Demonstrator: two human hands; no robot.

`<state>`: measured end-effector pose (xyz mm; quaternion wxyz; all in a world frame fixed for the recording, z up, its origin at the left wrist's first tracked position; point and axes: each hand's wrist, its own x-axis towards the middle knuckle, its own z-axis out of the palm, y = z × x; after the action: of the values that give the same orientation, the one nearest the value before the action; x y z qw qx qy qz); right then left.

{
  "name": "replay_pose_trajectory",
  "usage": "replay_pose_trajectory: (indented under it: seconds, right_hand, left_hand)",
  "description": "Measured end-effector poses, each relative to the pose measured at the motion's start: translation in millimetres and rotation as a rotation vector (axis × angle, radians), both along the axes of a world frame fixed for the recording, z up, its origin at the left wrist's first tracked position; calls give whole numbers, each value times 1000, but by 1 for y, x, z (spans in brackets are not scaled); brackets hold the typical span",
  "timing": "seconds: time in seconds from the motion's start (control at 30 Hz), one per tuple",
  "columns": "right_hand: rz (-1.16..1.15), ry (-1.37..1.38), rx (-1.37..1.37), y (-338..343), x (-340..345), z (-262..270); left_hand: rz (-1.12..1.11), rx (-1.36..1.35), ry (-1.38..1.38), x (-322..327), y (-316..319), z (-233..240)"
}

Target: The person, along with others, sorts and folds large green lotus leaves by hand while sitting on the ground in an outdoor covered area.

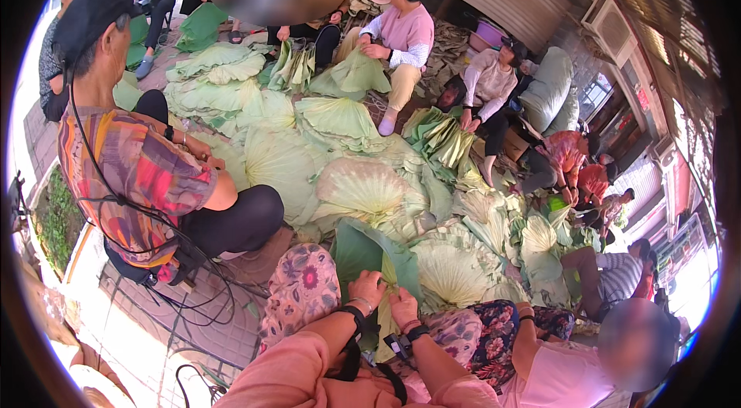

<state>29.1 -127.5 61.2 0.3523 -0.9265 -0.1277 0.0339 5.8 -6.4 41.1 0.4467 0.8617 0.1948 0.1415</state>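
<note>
Over my lap, my left hand [368,291] and my right hand [403,308] meet on a large green lotus leaf [358,250]. The fingers of both pinch a folded, yellowish part of it, and the leaf's darker green side rises in front of them. A pale strip of leaf [386,330] hangs down between my wrists. Black bands circle both wrists, and a small device is attached near the right one. Just beyond my knees lies a flattened stack of lotus leaves [454,266], with a browned, spread leaf [367,188] farther out.
A person in a patterned shirt [139,170] sits close at my left, black cables [202,292] trailing behind. At my right sits a person in pink [556,367]. Several others handle leaves around the heap [278,153]. Stuffed sacks [547,84] stand by the building.
</note>
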Motion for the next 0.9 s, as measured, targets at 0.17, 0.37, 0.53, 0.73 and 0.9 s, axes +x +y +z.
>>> replay_pose_trajectory:
  seconds: [0.17, 0.37, 0.53, 0.73, 0.9]
  right_hand:
    - [74, -51, -21, 17, 5, 6]
    - [98, 70, 246, -10, 22, -36]
    - [155, -10, 105, -13, 23, -25]
    - [282, -10, -213, -9, 39, -27]
    - [546, -193, -247, -11, 52, -39]
  left_hand:
    - [-175, -34, 47, 0, 19, -5]
    - [-142, -233, 42, 3, -1, -9]
    - [-45, -439, -1, 9, 5, -20]
    - [-67, -255, 23, 27, -18, -56]
    - [-190, -161, 97, 36, -13, -72]
